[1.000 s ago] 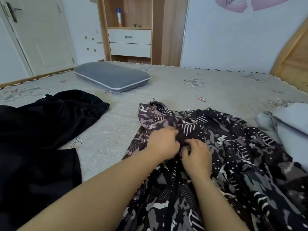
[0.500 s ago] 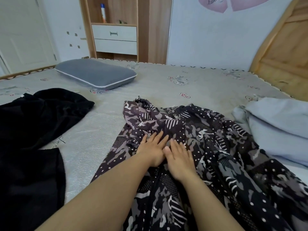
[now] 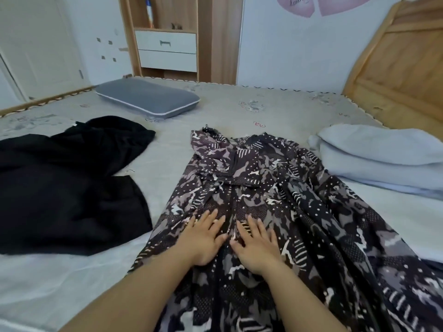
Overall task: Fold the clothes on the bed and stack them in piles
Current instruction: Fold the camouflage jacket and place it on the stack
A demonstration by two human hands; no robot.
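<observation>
Honestly the patterned dress lies spread mid-bed, both hands flat on its skirt, left hand and right hand with fingers straight, gripping nothing; slippery fabric could bunch under the palms and fold crooked

Soft even daylight, faint shadows, slightly soft focus, wide-angle bending at edges
</observation>
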